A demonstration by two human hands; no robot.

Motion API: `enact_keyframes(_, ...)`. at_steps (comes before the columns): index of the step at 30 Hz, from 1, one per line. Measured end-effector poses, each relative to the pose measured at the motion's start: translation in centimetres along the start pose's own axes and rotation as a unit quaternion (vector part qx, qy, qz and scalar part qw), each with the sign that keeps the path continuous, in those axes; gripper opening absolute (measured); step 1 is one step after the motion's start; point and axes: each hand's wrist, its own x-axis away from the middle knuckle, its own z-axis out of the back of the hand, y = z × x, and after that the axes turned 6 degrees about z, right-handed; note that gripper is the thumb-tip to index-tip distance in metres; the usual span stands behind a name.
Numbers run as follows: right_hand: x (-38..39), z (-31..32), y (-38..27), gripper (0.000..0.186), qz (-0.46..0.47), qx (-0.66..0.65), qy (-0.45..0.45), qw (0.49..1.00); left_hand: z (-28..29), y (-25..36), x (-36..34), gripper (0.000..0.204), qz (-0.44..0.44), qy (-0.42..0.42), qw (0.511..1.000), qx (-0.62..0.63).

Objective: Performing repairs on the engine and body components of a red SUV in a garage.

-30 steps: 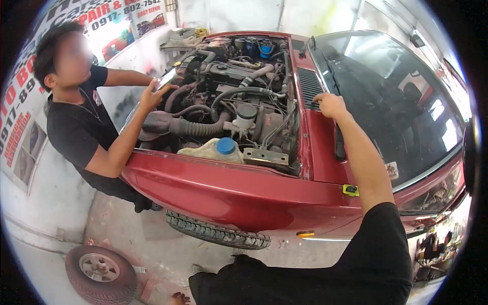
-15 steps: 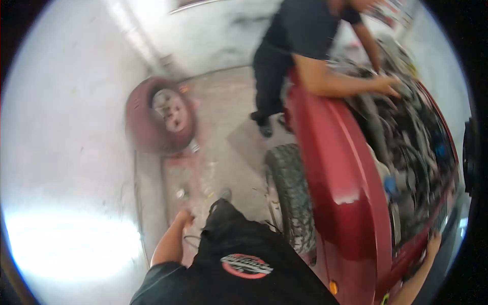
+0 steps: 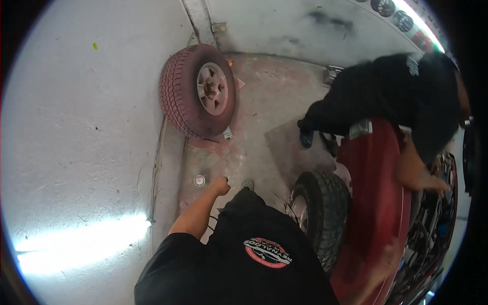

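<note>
My left hand [image 3: 220, 186] hangs out over the floor with its fingers curled. Whether anything is inside them is hidden. My right hand [image 3: 390, 254] passes over the red fender [image 3: 370, 213] of a vehicle, smeared by motion, so its fingers cannot be read. Beneath that fender stands a black front wheel [image 3: 325, 218] with knobbly tread. Right of the fender lies the uncovered engine bay [image 3: 427, 229], full of dark parts and hoses.
A person in black [image 3: 386, 86] bends over the fender, one arm reaching toward the engine bay. A dusty reddish wheel [image 3: 198, 91] leans by the left wall. A small round can [image 3: 199, 180] sits on the floor. A bright tube light [image 3: 86, 239] runs along the wall.
My view has swung to the right, so the loose wheel and floor show further right. My right hand has left the vehicle's front edge for above the fender. The other person leans lower.
</note>
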Motion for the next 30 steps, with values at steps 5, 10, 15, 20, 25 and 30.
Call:
enact_keyframes(5, -2.5, -20.1, -10.4, 0.034, -0.078, -0.185, -0.224, 0.954, 11.3, 6.6, -13.3, 0.019, -0.179, 0.011, 0.983, -0.046)
enact_keyframes(10, -10.9, -30.0, -17.2, 0.036, -0.041, -0.188, -0.343, 0.919, 38.5, 30.9, -23.1, 0.030, -0.354, -0.030, 0.915, -0.191)
enact_keyframes(15, -23.8, -40.8, -19.9, 0.027, -0.020, -0.195, -0.350, 0.916, 69.3, 45.4, -21.4, 0.035, -0.326, 0.221, 0.918, -0.051)
enact_keyframes(20, -37.9, -52.0, -28.6, 0.027, 0.026, -0.283, -0.358, 0.889, 84.3, 49.9, -30.9, 0.039, -0.329, 0.309, 0.890, -0.061)
enact_keyframes(25, -51.7, -55.0, -30.7, 0.032, -0.113, -0.306, -0.304, 0.895, 78.3, 46.4, -50.9, 0.048, -0.332, 0.235, 0.910, -0.078)
enact_keyframes(30, -60.5, -61.2, -27.5, 0.037, -0.152, -0.351, -0.270, 0.883, 61.3, 14.6, -72.9, 0.059, -0.197, -0.109, 0.856, -0.466)
